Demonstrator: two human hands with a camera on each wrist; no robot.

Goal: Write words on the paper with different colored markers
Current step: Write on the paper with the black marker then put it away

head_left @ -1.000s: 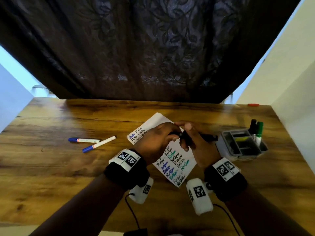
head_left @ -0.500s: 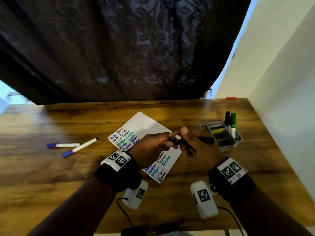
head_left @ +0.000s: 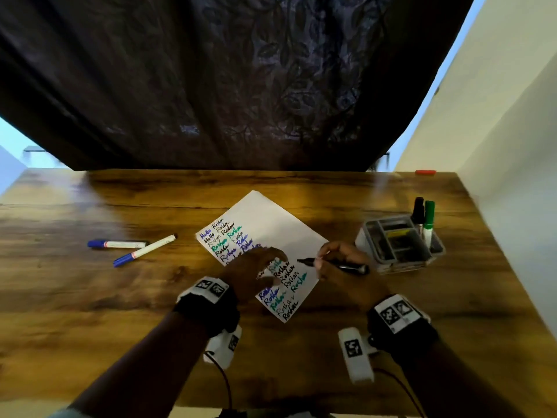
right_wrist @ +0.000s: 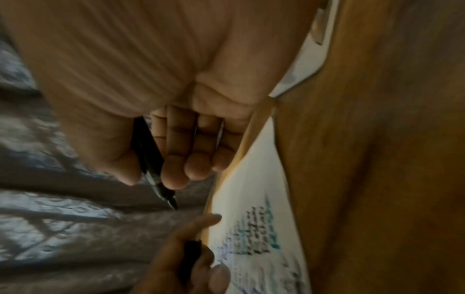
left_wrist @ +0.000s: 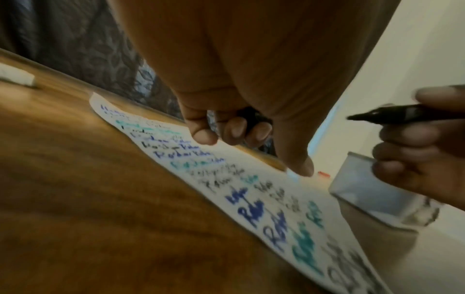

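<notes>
A white paper (head_left: 271, 218) filled with blue, green and black words lies tilted on the wooden table (head_left: 90, 297). My right hand (head_left: 340, 257) grips a black marker (head_left: 352, 267) just off the paper's right edge. Its bare tip points left and is held above the sheet. In the right wrist view the marker (right_wrist: 151, 165) sits between thumb and fingers. My left hand (head_left: 256, 267) hovers over the written middle of the paper, fingers curled round the black cap (left_wrist: 251, 117). The cap (right_wrist: 192, 252) also shows in the right wrist view.
Two blue-capped markers (head_left: 117, 244) (head_left: 144, 250) lie on the table to the left. A grey organizer tray (head_left: 398, 245) stands right of the paper, holding an upright black marker (head_left: 419, 212) and a green one (head_left: 429, 218). A dark curtain hangs behind; a wall stands close on the right.
The two hands, joined on the black marker before, have pulled apart. The cap has come off in my left hand, and the marker's tip is now bare.
</notes>
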